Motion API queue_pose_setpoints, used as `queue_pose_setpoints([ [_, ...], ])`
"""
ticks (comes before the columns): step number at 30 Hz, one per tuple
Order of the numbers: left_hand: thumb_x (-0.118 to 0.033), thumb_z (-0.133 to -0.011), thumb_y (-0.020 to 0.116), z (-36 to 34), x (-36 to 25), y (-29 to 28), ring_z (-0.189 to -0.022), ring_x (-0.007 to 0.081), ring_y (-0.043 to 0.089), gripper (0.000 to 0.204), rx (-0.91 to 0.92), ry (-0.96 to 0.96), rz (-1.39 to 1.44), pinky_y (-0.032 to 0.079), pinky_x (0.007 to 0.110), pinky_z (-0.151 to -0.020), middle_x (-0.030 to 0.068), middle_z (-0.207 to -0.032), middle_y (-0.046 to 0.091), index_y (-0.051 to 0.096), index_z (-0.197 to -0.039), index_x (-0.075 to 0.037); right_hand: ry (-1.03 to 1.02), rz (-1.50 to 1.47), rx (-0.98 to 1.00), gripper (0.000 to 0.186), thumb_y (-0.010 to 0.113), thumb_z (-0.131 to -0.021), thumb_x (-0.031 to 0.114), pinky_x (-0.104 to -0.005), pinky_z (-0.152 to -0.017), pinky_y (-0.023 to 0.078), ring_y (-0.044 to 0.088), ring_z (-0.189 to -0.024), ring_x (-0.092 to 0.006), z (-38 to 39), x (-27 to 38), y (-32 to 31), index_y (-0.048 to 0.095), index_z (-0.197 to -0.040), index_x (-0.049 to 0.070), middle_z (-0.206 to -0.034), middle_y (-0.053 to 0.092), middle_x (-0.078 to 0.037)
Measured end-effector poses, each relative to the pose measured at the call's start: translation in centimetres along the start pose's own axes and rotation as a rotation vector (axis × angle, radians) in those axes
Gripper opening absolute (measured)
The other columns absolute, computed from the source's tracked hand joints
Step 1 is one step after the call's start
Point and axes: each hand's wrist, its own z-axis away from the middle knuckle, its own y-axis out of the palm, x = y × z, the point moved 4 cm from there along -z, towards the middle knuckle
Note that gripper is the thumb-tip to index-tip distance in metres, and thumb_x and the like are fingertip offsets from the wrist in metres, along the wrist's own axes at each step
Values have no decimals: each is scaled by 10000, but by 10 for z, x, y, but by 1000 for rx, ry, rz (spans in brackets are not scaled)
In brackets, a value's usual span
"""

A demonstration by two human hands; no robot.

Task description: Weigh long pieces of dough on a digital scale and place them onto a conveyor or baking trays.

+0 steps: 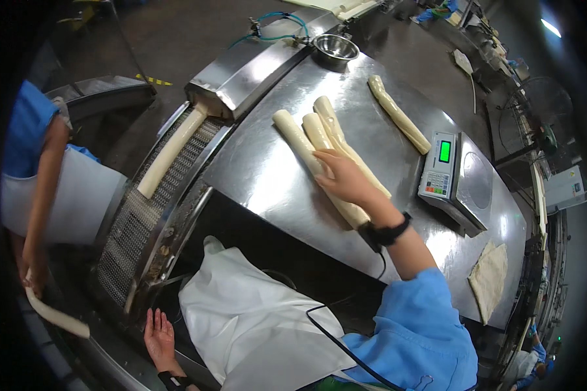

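Note:
Three long pale dough logs lie side by side on a steel table. My right hand point(342, 176) reaches across them, its thumb and fingers curled over the middle dough log point(315, 130). The left dough log point(295, 137) passes beneath that hand toward my wrist, and the right dough log point(336, 133) runs along its far side. My left hand point(160, 337) hangs low beside the conveyor, palm up with its fingers stretched out and nothing in it.
Another dough log point(398, 116) lies near a digital scale point(460, 176). A metal bowl point(335, 49) stands at the far edge, a folded cloth point(488, 280) at right. One more dough log point(173, 153) rides the mesh conveyor point(120, 260). A co-worker's hand point(32, 270) holds a dough piece.

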Motion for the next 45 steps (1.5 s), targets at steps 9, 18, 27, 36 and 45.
queue_pose_setpoints([
  [9,-214,-979,553,17,19,-23,-1048,204,630,304,-19,4,132,548,354,-850,73,-1147,663,595,-1269,-133,-584,183,145,509,586,-771,20,-513,-1042,405,471,-1280,-352,-196,169,200,526,-1276,10,-1311,539,-179],
  [18,-202,-977,514,126,30,-76,-1274,275,438,379,-263,75,84,346,416,-1075,129,-1419,469,539,-1325,-53,-331,719,135,292,699,-773,330,-556,-917,352,497,-1143,-216,-230,202,227,744,-1037,214,-1070,637,4],
  [27,-152,-932,593,67,20,-53,-1157,286,542,298,-138,-30,137,458,397,-945,127,-1212,621,623,-1214,-59,221,-1440,245,444,702,-823,83,-463,-882,573,624,-1043,-267,-70,93,42,504,-1220,56,-1129,592,-102],
  [36,-176,-965,559,25,14,12,-1177,256,531,306,51,-67,-47,430,389,-989,114,-1297,582,617,-1242,-61,329,-586,-1036,326,829,-755,156,-251,-707,491,623,-813,-139,143,-45,-253,602,-971,65,-887,628,-55],
  [45,-150,-968,534,16,21,64,-1232,285,483,367,65,-78,-135,414,393,-1014,153,-1378,511,558,-1309,-17,570,406,-939,489,765,-656,180,-354,-985,452,575,-1186,-306,296,-228,-242,639,-1090,-5,-1336,551,-223],
])
